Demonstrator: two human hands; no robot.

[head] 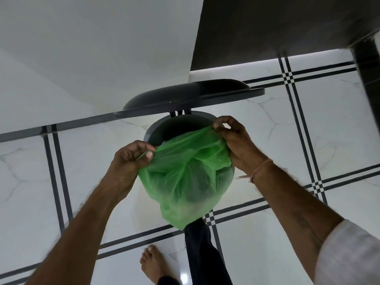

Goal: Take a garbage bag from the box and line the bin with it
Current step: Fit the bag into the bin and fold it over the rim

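- A green garbage bag (pixel 185 177) is held stretched between the two hands, above the open mouth of a dark round bin (pixel 174 125).
- The bag's top edge is pinched by the left hand (pixel 131 159), with the thumb and fingers clamped on the plastic at the bag's left corner.
- The opposite corner of the edge is gripped by the right hand (pixel 234 138), whose fingers are curled over the film just beside the bin's far right rim.
- The rest of the bag hangs loose and crumpled below and between the hands, so that most of the bin's near side is covered by it; dark shapes are seen through the thin plastic.
- The bin's lid (pixel 189 93) is seen raised beyond the hands, tilted up at the back of the bin.
- A thin thread band (pixel 260 168) is worn at the right wrist, and a white sleeve (pixel 349 256) is seen near the right elbow.
- A bare foot (pixel 154 264) is set on the white tiled floor (pixel 287 243) below the left forearm, and a dark trouser leg (pixel 203 254) is seen under the hanging bag.
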